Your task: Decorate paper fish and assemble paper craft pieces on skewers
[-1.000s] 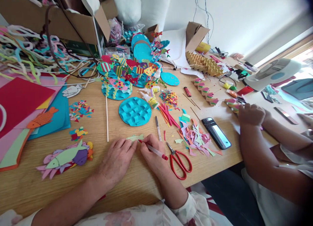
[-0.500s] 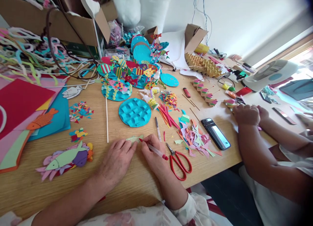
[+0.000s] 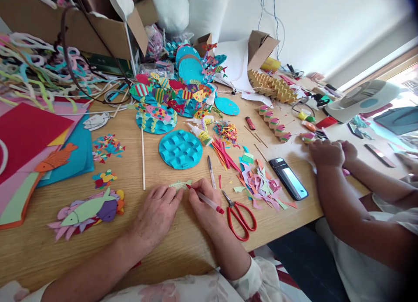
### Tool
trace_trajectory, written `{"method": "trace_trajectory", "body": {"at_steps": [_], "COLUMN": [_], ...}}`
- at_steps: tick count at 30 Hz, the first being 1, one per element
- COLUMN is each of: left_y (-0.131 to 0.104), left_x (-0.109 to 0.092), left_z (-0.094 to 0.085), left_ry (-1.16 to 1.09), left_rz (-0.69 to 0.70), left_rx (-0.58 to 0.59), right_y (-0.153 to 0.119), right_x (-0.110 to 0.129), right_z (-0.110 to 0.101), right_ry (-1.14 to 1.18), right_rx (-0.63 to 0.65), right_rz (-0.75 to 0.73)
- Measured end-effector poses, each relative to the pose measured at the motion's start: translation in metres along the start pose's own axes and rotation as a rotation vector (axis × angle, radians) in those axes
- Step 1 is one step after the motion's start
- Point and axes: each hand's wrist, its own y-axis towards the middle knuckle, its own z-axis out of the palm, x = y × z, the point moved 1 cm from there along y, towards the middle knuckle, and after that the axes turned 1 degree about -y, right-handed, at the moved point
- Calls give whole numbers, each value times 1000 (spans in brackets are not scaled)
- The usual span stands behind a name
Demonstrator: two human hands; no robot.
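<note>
A small pale green paper fish (image 3: 180, 186) with fine scale markings lies on the table between my hands. My left hand (image 3: 160, 210) holds it down, its bent fingers close together over the fish's left end. In a writing grip, my right hand (image 3: 206, 206) is closed on a red pen (image 3: 209, 201) with a clear barrel. Its red tip touches the fish near the tail. Red-handled scissors (image 3: 240, 219) lie just right of my right hand, blades half under nothing visible. Beyond them rests another pen (image 3: 211, 171). My left palm hides part of the table.
A blue woven paper disc (image 3: 180, 149) and a white stick (image 3: 143, 162) lie ahead. Stacked paper fish (image 3: 88, 213) and coloured sheets (image 3: 32, 136) are at left. Paper scraps (image 3: 261, 184) and a phone (image 3: 289, 179) lie right, near another person's hands (image 3: 329, 153).
The pen and both my hands stay almost in place over the fish. The other person's hands at the right have shifted slightly left.
</note>
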Motion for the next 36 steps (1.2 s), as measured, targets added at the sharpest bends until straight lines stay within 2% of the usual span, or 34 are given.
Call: {"method": "trace_trajectory", "body": {"at_steps": [10,18,23,28,36], "left_y": [-1,-2,-1,0,0], "left_x": [0,0,1,1,0], "left_z": [2,5,2,0,0], "left_ry": [8,-5,14,9,4], "left_rz": [0,-14,-11,-6,-18], "left_rx": [-2,21,31,34,24], "right_y": [-2,-2,-1,-1,-1], "right_x": [-1,-3,-1,0,2], "right_z": [0,-4,-3,-1,-3], "right_ry": [47,211,181,174,219], "right_rx": [29,8,-22,5,4], "right_rz": [30,101,82,36,64]}}
